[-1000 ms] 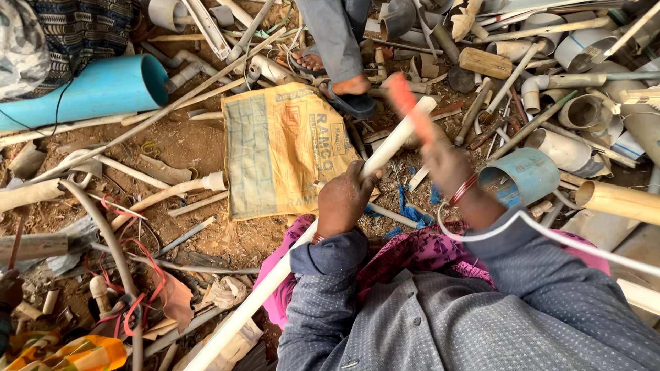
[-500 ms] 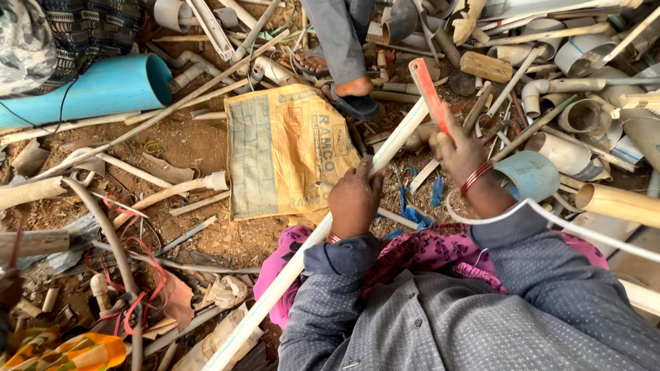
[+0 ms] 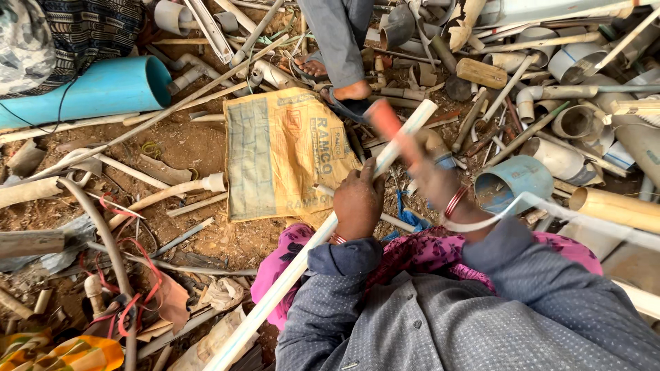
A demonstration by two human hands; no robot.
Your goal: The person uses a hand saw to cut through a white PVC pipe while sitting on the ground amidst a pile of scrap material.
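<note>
A long white plastic pipe [image 3: 289, 278] runs diagonally from the bottom left up to the middle. My left hand [image 3: 357, 204] is clenched around it near its upper part. My right hand [image 3: 434, 180], with red bangles at the wrist, grips a tool with an orange-red handle [image 3: 385, 120] that is blurred with motion just beside the pipe's upper end. I cannot make out the tool's head. My blue-grey sleeves and pink patterned clothing fill the lower frame.
A yellow woven sack [image 3: 282, 151] lies flat on the dirt ahead. Another person's leg and sandalled foot [image 3: 340, 89] stand just beyond it. A big blue pipe [image 3: 96, 89] lies at left; heaps of pipe offcuts and fittings [image 3: 564, 117] crowd the right.
My right hand has swung the orange-handled tool down and left from its raised position toward the pipe's upper end. My left hand keeps its hold on the pipe.
</note>
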